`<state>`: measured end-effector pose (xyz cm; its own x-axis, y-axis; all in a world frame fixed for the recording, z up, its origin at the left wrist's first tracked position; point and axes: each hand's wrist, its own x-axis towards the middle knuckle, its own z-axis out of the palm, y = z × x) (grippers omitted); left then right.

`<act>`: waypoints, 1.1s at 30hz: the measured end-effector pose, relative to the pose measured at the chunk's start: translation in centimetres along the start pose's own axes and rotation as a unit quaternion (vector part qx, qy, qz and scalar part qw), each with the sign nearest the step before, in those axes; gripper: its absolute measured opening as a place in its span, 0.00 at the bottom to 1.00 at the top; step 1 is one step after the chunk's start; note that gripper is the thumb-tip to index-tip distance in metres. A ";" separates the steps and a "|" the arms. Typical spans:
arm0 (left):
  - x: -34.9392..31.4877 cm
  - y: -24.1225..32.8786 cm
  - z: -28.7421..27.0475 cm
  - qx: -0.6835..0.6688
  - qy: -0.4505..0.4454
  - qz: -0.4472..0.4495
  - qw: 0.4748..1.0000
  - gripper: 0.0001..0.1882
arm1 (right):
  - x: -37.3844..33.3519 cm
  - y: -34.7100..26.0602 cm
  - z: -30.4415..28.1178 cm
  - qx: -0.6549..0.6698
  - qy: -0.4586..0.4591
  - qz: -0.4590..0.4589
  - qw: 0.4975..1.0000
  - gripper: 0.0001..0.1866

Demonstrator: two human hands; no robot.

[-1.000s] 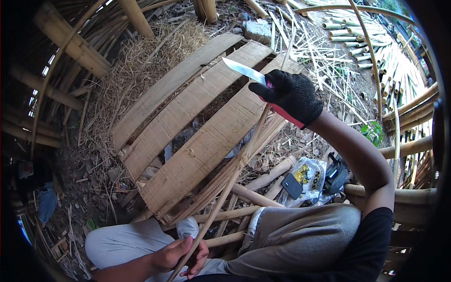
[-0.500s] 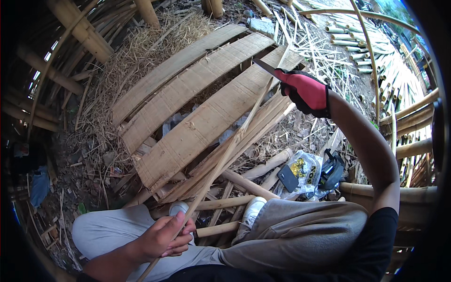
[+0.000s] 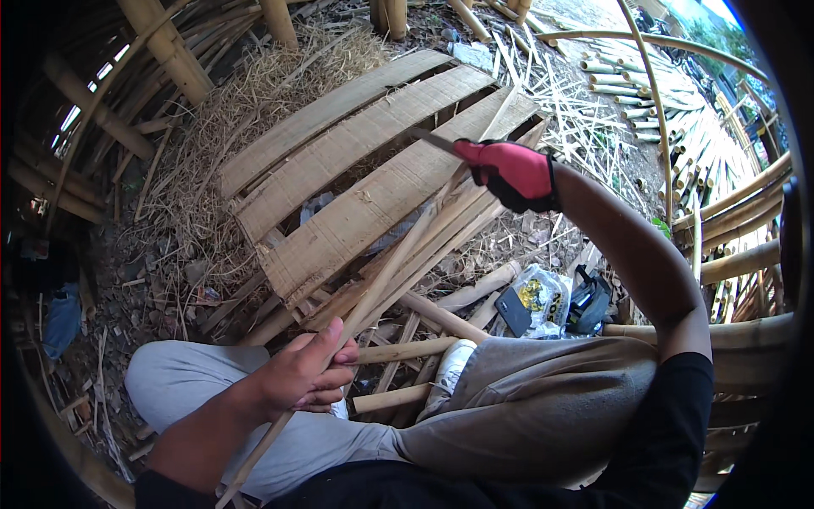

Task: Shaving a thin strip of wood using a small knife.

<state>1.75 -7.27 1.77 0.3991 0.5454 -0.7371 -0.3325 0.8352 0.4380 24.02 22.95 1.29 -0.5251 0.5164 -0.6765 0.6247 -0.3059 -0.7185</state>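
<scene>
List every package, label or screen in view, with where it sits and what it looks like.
Clear plastic bag: on the ground by the right knee, crumpled, with a yellow and dark printed pack inside.
Dark flat phone-like slab: leaning at the bag's left edge, rectangular, screen dark.
Black pouch: just right of the bag, dark, lumpy.
No signs or lit screens visible.

The bare left hand [image 3: 305, 377] grips a long bamboo strip [image 3: 381, 280] over the lap; the gloved right hand [image 3: 515, 174] holds a knife [image 3: 432, 140] against its far end, above flattened bamboo panels [image 3: 356, 170].
</scene>
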 end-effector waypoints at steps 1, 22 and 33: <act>-0.1 0.3 0.3 0.002 -0.007 0.002 1.000 0.25 | 0.9 0.9 -2.1 0.012 0.052 -0.021 0.998 0.27; 0.8 0.6 -0.2 0.024 0.013 0.016 1.000 0.26 | -2.8 2.1 6.1 0.047 0.000 0.045 0.998 0.27; 0.1 1.1 0.4 0.030 0.016 0.027 0.999 0.26 | -1.1 3.1 2.7 0.186 0.200 -0.081 0.959 0.28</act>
<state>1.77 -6.29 2.41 0.3549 0.5880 -0.7268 -0.3007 0.8079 0.5068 25.00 19.26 -0.64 -0.2879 0.8239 -0.4882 0.2649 -0.4214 -0.8673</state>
